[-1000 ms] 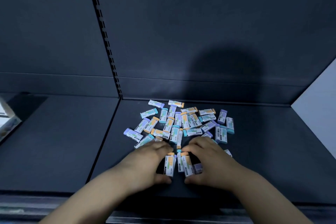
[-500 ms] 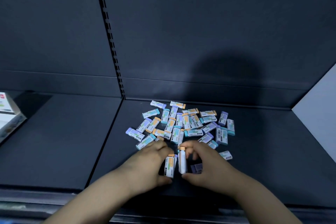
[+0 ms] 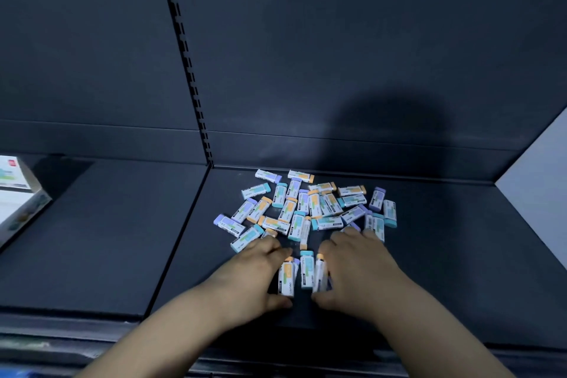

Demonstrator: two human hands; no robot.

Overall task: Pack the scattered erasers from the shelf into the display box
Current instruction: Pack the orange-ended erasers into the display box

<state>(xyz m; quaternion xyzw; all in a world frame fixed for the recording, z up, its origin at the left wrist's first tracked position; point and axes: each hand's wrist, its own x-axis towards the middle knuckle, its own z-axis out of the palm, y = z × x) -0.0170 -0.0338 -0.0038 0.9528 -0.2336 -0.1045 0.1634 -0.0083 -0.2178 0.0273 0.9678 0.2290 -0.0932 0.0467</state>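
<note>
Your left hand (image 3: pixel 254 276) and right hand (image 3: pixel 362 270) now bracket three gathered erasers (image 3: pixel 306 268), not two; fingers (image 3: pixel 280 250) curled, apparently pinching them, so the batch is growing.

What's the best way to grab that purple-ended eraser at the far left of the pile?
Pinch the purple-ended eraser across its two long sides, coming from above: it lies flat with both long sides seemingly free, while its right end is crowded.

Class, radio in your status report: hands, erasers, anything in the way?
Left hand, right hand grip upright erasers between them. Loose pile behind. Display box far left.
</note>
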